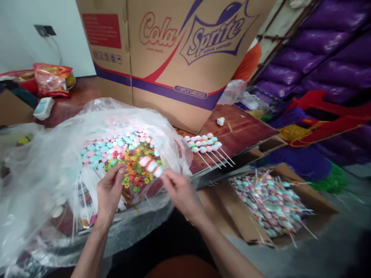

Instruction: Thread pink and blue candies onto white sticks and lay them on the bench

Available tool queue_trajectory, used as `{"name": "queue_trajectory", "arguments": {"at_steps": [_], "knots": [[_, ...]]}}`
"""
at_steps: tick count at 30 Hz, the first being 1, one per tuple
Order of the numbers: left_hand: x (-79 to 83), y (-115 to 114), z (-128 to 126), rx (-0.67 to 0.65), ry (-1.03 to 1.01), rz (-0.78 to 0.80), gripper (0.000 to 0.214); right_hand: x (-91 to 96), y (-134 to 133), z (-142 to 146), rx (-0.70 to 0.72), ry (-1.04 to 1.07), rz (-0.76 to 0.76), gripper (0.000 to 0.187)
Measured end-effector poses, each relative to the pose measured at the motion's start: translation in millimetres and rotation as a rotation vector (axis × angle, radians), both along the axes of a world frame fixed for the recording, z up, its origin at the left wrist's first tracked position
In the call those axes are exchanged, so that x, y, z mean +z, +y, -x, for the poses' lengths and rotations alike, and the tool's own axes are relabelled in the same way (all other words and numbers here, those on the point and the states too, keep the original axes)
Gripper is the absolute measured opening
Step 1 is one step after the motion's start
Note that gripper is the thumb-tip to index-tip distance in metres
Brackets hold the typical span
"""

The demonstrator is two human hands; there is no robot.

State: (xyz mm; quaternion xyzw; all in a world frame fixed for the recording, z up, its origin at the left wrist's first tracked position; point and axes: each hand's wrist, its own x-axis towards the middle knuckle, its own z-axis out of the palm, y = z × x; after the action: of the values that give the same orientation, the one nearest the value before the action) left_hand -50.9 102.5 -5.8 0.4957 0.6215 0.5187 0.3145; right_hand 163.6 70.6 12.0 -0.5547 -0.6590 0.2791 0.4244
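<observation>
My right hand pinches one end of a marshmallow stick, whose pink, white and blue pieces point up and left over the candy. To its left, my left hand has thumb and fingers pressed together; whatever they hold, if anything, is too small to make out. Under both hands lie small coloured candy rings, mostly green, orange and red. Behind them are pink and blue marshmallow pieces, spread on a clear plastic sheet. White sticks lie bundled beside my left hand.
Several finished marshmallow sticks lie in a row on the brown table. A large cardboard carton stands at the back. Low on the right, an open cardboard box holds many wrapped sticks. Purple bags are stacked beyond.
</observation>
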Motion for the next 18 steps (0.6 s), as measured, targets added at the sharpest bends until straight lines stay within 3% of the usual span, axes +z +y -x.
{"name": "queue_trajectory", "arguments": {"at_steps": [3,7,8,10,13,14,15,18], "knots": [[2.5,0,14,0.066,0.020,-0.028,0.039,-6.0,15,-64,-0.291,-0.098,-0.054,0.027],[2.6,-5,41,0.179,0.078,0.005,0.035,-31.2,55,-141,-0.730,-0.446,-0.058,0.026],[2.8,-7,46,0.201,0.090,0.015,0.034,-35.5,63,-152,-0.748,-0.512,-0.025,0.026],[3.1,-11,56,0.234,0.115,0.030,0.033,-36.9,70,-157,-0.788,-0.618,-0.032,0.027],[2.4,-12,64,0.259,0.156,0.040,0.032,-23.9,57,-118,-0.855,-0.614,-0.318,0.029],[1.7,-11,65,0.261,0.168,0.041,0.032,-18.4,49,-94,-0.730,-0.549,-0.399,0.028],[0.9,-10,66,0.257,0.177,0.039,0.032,-13.5,40,-64,-0.510,-0.443,-0.407,0.026],[-1.7,-5,65,0.232,0.188,0.038,0.034,-6.5,16,33,0.089,-0.216,-0.234,0.021]]}}
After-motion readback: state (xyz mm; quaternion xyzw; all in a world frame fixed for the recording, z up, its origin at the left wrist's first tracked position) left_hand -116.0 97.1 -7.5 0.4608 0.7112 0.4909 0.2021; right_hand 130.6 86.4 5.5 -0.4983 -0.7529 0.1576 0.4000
